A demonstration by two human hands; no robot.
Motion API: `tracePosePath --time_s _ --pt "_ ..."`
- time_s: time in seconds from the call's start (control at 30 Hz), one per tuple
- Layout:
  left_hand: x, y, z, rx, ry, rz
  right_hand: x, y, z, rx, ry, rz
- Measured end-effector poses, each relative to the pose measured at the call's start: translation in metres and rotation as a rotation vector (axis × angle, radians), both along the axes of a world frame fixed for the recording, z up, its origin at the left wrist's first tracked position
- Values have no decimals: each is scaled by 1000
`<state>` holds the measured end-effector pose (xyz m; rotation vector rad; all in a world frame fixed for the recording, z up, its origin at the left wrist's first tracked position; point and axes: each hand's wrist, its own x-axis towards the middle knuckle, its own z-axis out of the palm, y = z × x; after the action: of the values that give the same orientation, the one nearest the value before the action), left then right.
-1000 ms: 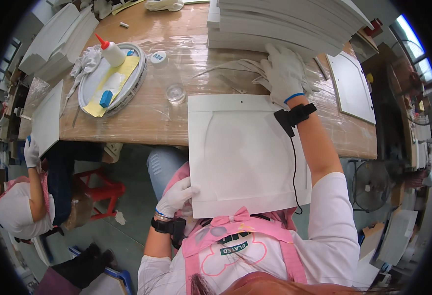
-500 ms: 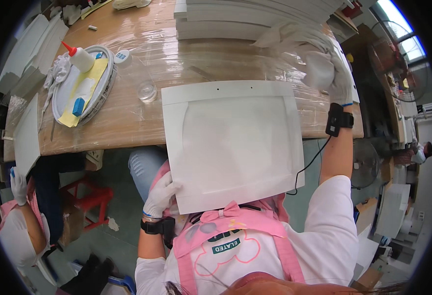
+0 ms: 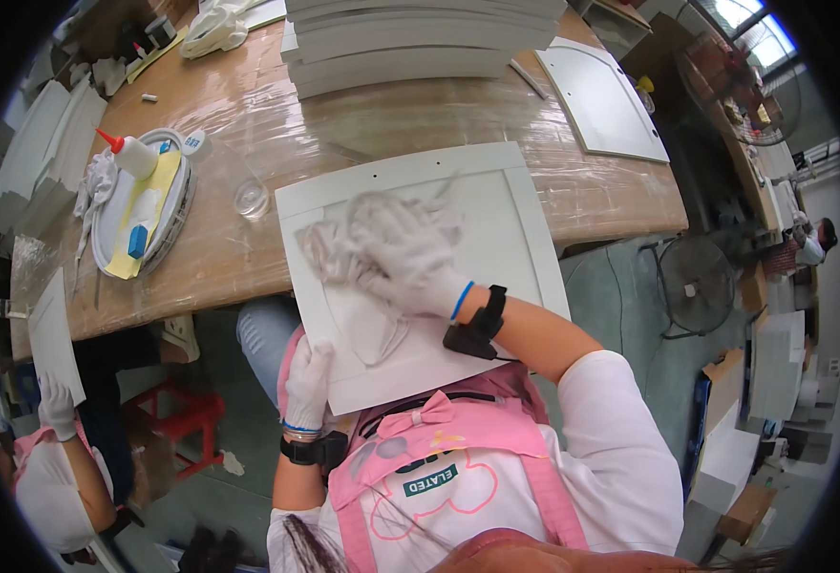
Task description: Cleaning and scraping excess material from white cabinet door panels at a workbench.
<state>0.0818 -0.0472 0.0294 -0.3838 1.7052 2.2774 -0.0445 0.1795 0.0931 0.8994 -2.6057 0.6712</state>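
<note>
Panel [image 3: 525, 229], white and framed, lies mid-frame, half on the wooden table [image 3: 573, 181] and half over your lap. Your right hand [image 3: 405, 253] presses a crumpled white cloth [image 3: 329, 244] flat onto it. Your left hand [image 3: 307, 382] grips the panel's lower left edge.

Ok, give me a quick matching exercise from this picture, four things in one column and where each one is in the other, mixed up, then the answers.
Things:
1. glue bottle
2. left hand
3. right hand
4. stack of white panels

Places:
A. at the far edge of the table
B. on top of the white panel, pressing a cloth
C. on the round tray
D. gripping the panel's near edge

Pairs: 1-C, 2-D, 3-B, 4-A
</note>
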Motion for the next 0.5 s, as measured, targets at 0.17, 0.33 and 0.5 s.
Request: tracePosePath --time_s 0.17,0.33,0.5 --pt "-6 -14 -28 -401 429 -93 14 -24 -10 52 -338 501" --pt "-3 -7 1 39 37 -8 -38 60 81 -84 -663 -100" --pt "-6 -13 -17 154 22 -51 -134 151 111 -13 -271 -571"
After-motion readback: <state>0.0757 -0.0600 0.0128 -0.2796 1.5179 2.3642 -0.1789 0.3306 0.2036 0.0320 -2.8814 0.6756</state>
